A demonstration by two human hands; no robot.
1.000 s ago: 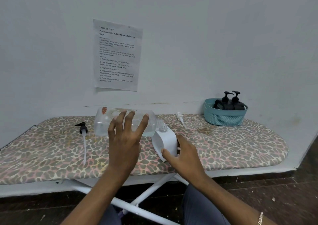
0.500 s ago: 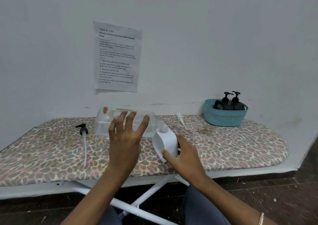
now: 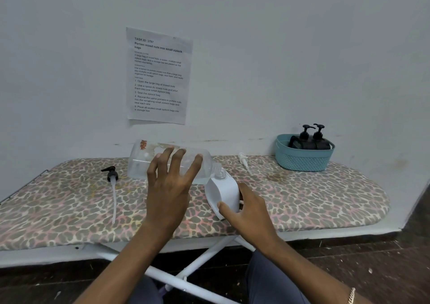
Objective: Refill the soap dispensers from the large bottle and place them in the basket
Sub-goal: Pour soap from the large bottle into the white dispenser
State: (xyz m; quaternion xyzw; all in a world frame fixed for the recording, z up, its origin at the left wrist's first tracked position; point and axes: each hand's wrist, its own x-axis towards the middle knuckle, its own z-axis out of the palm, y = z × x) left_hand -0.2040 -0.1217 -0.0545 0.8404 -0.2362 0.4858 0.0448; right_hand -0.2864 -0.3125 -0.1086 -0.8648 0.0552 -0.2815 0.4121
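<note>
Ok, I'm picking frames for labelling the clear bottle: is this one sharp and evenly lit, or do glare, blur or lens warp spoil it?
Head view: soft, even light, no hard shadows or glare; clear bottle sharp but faint against the wall, partly covered by the left hand; wide-angle warp bows the ironing board edge; the fine print on the wall sheet is soft.

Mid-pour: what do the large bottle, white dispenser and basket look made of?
The large bottle looks like clear glossy plastic: the wall shows through, and label remnants cling. The white dispenser seems opaque smooth plastic with an even matte face. The basket is probably teal moulded plastic: perforated lower wall, smooth rim.
</note>
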